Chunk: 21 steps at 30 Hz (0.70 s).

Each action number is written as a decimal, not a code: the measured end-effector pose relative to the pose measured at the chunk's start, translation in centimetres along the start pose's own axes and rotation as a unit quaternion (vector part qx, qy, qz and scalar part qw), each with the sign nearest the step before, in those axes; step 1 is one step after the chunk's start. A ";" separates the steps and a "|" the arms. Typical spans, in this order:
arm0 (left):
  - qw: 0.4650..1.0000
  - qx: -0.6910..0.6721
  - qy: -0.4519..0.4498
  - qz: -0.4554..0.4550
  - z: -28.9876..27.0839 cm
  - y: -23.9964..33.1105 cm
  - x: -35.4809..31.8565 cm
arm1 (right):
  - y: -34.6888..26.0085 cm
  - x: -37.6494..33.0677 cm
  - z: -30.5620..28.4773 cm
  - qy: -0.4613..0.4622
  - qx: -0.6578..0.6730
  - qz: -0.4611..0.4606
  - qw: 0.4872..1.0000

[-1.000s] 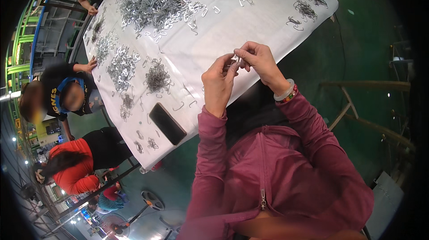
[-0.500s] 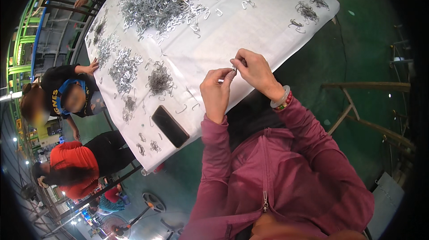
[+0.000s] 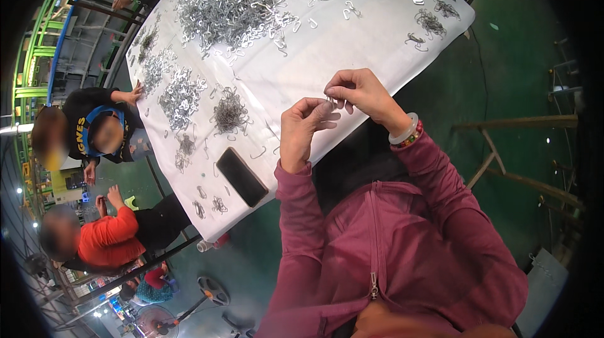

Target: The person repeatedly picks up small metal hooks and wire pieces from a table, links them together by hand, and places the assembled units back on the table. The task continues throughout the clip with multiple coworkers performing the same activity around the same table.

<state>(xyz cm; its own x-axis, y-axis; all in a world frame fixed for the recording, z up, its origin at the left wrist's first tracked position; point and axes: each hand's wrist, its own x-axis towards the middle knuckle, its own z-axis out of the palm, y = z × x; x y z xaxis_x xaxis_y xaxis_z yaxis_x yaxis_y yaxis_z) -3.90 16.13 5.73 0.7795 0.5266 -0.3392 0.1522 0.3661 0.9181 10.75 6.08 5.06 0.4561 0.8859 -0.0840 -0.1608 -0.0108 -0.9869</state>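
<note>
Left hand (image 3: pixel 302 132) and right hand (image 3: pixel 358 94) both pinch one small bent silver wire clip (image 3: pixel 329 101), raised clear above the white cloth-covered table (image 3: pixel 352 42), apparently for fingertip control.

A black phone (image 3: pixel 241 176) lies on the white table (image 3: pixel 352 55) beside heaped metal hooks (image 3: pixel 236 5)

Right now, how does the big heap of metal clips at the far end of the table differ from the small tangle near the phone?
The big heap spreads wide and loose across the white table cover; the small tangle is a tight, dark clump. The heap's pieces look bright and chunky; the tangle's look thin and wiry. The heap lies far from the hands; the tangle lies close to the left hand. Both are metal parts lying untouched.
</note>
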 end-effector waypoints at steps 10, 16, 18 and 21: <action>0.967 0.129 0.081 0.205 1.5 -0.2 -1.8 | -0.9 -2.2 0.7 -0.003 0.084 -0.045 0.995; 0.961 0.129 0.085 0.229 1.6 1.3 -3.0 | -1.1 -3.0 1.1 -0.041 0.156 -0.019 0.987; 0.968 0.134 0.088 0.192 1.8 1.6 -3.5 | -1.3 -3.3 1.2 -0.031 0.139 -0.033 0.989; 0.965 0.158 0.094 0.187 2.4 2.0 -3.9 | -1.8 -3.8 2.0 0.010 0.070 -0.071 0.995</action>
<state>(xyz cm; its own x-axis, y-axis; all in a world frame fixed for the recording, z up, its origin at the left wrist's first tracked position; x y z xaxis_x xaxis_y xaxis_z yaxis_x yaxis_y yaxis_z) -5.21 13.00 9.35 0.6956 0.7180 0.0232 0.0829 -0.1122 0.9902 7.54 3.70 7.39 0.5006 0.8642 0.0512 -0.2122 0.1799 -0.9605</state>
